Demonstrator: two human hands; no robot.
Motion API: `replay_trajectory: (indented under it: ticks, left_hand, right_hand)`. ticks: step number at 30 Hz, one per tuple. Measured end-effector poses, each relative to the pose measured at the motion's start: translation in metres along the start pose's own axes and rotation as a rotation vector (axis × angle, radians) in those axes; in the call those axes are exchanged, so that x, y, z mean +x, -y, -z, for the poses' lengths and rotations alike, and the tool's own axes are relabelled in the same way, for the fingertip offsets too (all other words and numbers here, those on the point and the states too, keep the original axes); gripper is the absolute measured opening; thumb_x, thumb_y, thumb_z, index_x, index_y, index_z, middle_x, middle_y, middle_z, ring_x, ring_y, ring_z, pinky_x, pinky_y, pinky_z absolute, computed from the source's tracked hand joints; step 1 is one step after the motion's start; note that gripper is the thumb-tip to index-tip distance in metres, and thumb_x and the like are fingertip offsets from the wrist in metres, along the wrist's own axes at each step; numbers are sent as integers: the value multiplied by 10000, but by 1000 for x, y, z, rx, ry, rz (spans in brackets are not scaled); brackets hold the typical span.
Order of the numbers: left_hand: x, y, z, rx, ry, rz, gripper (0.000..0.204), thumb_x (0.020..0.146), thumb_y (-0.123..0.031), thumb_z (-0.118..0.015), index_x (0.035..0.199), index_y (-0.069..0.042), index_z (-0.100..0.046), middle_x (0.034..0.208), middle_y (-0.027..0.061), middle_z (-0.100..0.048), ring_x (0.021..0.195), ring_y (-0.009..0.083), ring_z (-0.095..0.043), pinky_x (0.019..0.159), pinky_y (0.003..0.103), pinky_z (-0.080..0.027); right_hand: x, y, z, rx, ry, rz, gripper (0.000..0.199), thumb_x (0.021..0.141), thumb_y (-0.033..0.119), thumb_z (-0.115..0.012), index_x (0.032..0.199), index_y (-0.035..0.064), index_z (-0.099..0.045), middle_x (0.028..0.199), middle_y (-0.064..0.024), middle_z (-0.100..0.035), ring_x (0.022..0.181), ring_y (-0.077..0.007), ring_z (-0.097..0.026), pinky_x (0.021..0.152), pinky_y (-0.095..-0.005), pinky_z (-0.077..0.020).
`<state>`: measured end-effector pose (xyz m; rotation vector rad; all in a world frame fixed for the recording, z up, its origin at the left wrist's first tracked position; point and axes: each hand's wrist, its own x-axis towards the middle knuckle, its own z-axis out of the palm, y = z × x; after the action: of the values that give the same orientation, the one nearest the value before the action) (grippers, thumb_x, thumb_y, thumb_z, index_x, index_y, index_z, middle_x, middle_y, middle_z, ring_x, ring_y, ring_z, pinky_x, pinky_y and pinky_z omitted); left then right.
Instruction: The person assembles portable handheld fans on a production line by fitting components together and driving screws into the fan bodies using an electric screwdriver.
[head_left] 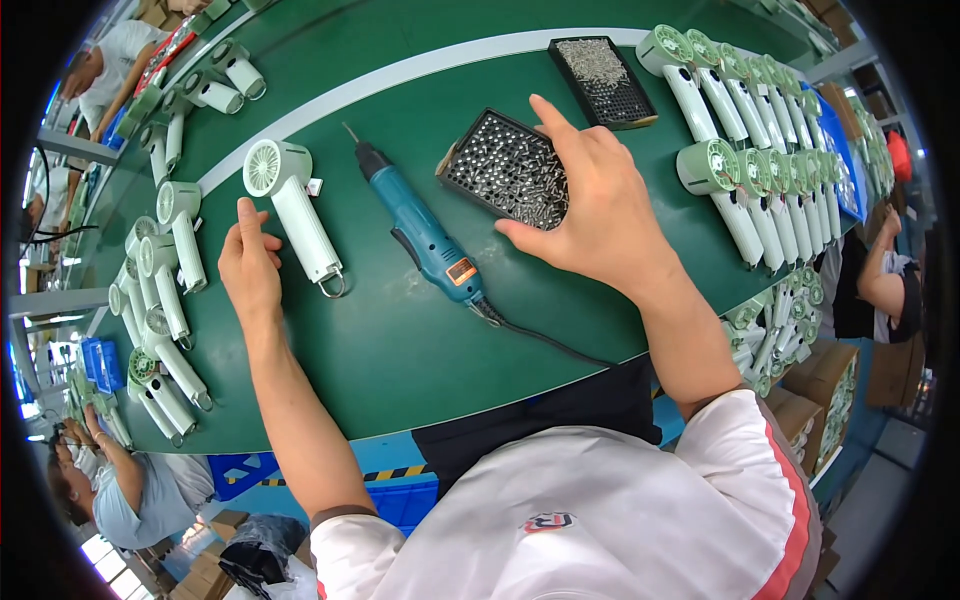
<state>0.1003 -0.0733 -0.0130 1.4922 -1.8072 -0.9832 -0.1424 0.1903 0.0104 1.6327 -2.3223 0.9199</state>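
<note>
One green workbench (450,375); step in hand, as judged: a right-hand (603,190) pick-up at the black fastener tray (466,191), calling next for thumb and forefinger to close.
Two ranks of pale-green handheld fans (688,95), well right of the electric screwdriver (425,235).
One electric screwdriver, blue, landmark: bit toward upper left, cord toward lower right.
One lone fan (298,215), just left of the screwdriver: head pointing upper left, long axis slanting down-right to its loop.
Right hand, right of the screwdriver: fingers spread about the tray; contact cannot be told.
Left hand (248,258), beyond the lone fan: fingers loosely bent, grasping nothing.
Many metal fasteners (535,185), in the tray.
</note>
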Motion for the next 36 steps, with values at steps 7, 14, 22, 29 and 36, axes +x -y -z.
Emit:
replay_trajectory:
  ticks: [7, 14, 22, 29, 36]
  left_hand:
    - [-2, -3, 0, -1, 8, 4, 750, 1000, -675, -526, 1121, 35, -736, 718, 26, -570, 625, 103, -476, 592, 272, -382]
    - [-3, -2, 0, 2, 8, -7, 759, 996, -681, -528, 1120, 38, -737, 721, 27, -570, 626, 105, -479, 596, 274, -385]
    - [-3, -2, -1, 1, 13, -5, 760, 1003, -678, -518, 1122, 40, -737, 721, 27, -571, 623, 103, -474, 594, 272, -384]
    - [5, 9, 0, -31, 20, -22, 722, 1002, -651, -551, 1174, 29, -721, 726, -14, -556, 600, 59, -442, 493, 238, -316]
    - [4, 8, 0, -18, 19, -11, 728, 996, -664, -551, 1176, 19, -723, 730, -18, -554, 598, 56, -443, 476, 238, -302]
  right_hand:
    - [0, -3, -2, 49, -56, 8, 1053, 617, 252, -946, 1505, -21, -448, 1189, -171, -688, 997, -333, -627, 914, -444, -522]
    - [0, 0, -6, 111, -98, 32, 1059, 608, 206, -953, 1499, -53, -443, 1206, -186, -680, 1047, -336, -634, 938, -433, -521]
    - [-1, 1, -10, 173, -98, 17, 1069, 604, 204, -959, 1504, -47, -440, 1210, -184, -684, 1031, -325, -633, 938, -421, -522]
    - [-1, 0, -12, 199, -115, 24, 1050, 627, 243, -958, 1504, -31, -450, 1209, -182, -686, 1026, -326, -639, 931, -423, -530]
    - [-2, 0, -12, 253, -91, 6, 1058, 636, 265, -956, 1510, -30, -440, 1207, -187, -687, 1049, -320, -649, 934, -418, -535]
